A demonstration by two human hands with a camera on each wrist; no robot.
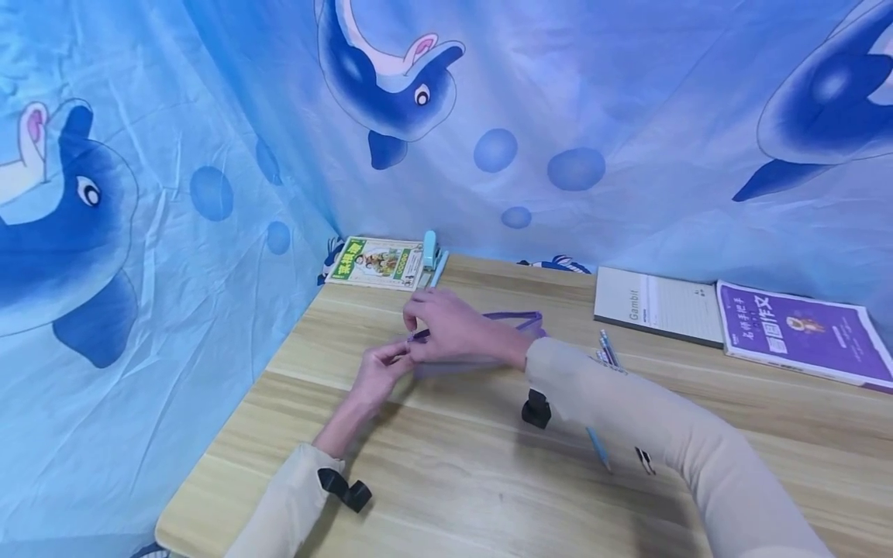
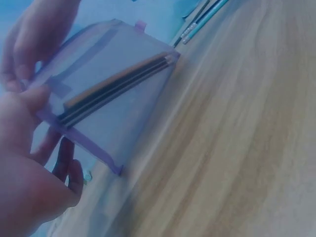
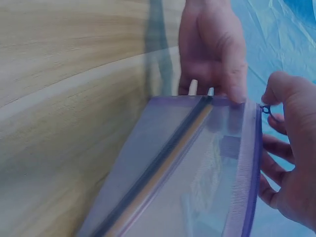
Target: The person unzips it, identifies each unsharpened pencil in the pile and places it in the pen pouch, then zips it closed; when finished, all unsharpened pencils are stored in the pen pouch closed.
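Observation:
Both hands are on a see-through purple mesh zip pouch above the table's left half. Several long pencils lie inside it. My left hand pinches one end of the pouch between thumb and fingers. At the zip corner, my right hand pinches the small zipper pull, best seen in the right wrist view. The zip edge runs along the pouch beside the right fingers. In the head view the right hand and forearm cover much of the pouch.
Right of the pouch lie several pencils, a blue pencil and a small black-and-silver item. A notebook and a purple book lie at back right. An illustrated book and light blue stapler sit at back left.

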